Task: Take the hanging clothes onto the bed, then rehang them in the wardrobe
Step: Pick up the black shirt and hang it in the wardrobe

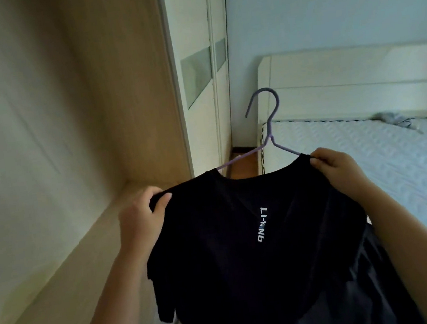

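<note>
A black T-shirt [233, 252] with white lettering on the chest hangs on a purple hanger [269, 126], whose hook points up and left. My left hand [140, 218] grips the shirt's left shoulder. At the right shoulder my right hand [336, 165] pinches the fabric by the collar. The shirt is held in the air between the open wardrobe [72, 151] on the left and the bed [378, 148] on the right. Another dark garment [368, 272] shows below my right forearm, partly hidden.
The wardrobe's inside wall and floor panel fill the left side. Its cream doors [198, 83] stand behind the hanger. A cream headboard [357, 78] backs the quilted mattress, where a small grey item [393, 118] lies. A narrow strip of wooden floor [244, 163] separates wardrobe and bed.
</note>
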{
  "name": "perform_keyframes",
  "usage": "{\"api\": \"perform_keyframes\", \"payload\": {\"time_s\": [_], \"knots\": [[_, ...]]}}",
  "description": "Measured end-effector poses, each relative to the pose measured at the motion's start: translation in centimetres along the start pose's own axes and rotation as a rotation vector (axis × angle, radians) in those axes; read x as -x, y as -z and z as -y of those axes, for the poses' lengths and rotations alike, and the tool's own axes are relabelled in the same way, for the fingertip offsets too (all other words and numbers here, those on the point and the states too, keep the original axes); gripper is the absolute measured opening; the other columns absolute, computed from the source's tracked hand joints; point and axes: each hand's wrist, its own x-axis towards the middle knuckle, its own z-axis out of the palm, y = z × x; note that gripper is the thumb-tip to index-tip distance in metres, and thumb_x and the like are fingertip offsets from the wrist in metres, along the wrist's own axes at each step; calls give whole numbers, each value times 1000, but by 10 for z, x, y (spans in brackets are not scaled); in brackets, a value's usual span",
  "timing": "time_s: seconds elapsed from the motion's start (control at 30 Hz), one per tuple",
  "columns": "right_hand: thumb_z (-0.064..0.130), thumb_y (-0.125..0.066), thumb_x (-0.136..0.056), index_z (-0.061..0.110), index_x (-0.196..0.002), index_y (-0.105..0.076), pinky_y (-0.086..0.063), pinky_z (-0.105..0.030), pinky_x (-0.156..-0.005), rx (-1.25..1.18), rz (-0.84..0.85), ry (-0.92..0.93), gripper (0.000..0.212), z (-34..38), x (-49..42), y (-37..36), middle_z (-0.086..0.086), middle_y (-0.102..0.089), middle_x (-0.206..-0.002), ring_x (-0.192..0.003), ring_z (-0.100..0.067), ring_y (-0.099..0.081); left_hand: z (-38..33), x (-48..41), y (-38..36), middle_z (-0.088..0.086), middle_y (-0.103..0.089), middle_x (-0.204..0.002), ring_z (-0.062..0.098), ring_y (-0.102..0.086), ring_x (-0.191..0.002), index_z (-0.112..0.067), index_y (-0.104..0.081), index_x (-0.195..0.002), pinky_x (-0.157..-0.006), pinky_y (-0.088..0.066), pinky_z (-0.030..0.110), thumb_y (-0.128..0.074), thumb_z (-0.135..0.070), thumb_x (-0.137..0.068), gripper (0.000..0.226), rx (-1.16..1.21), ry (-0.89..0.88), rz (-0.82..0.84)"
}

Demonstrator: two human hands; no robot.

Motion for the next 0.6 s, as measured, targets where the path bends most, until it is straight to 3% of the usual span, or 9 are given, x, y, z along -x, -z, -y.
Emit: {"api": "perform_keyframes", "payload": {"time_s": [0.17, 0.33, 0.47, 0.6], "knots": [[9, -51, -91, 12, -79, -57, -35, -6, -61, -29, 23, 44, 13, 1, -34, -12, 0, -56, -69, -70, -17, -50, -17, -42, -31, 5, -67, -94, 24, -61, -88, -11, -65, -102, -80, -49, 41, -49, -40, -84, 37, -67, -187, 78], [12, -50, -92, 7, -88, -61, -34, -10, -62, -1, 46, 59, 13, 6, -59, -30, 3, -54, -69, -68, -13, -49, -25, -72, -57, 9, -66, -72, 27, -61, -65, -1, -65, -84, -59, -40, 28, -53, -16, -86, 20, 56, -210, 60], [13, -48, -93, 13, -82, -57, -35, -19, -60, -28, 21, 51, 14, 8, -77, -38, 9, -51, -65, -64, -4, -47, -30, -103, -60, 8, -65, -63, 18, -54, -56, -2, -66, -79, -51, -31, 13, -56, -14, -84, 17, 32, -309, 48], [13, -49, -92, 20, -81, -53, -36, -8, -59, -48, -22, 83, 14, 22, -102, -47, 6, -53, -67, -66, -7, -48, -31, -133, -54, 8, -63, -62, 18, -49, -55, -3, -65, -77, -50, -27, 12, -57, -12, -85, 14, 6, -344, 14]]}}
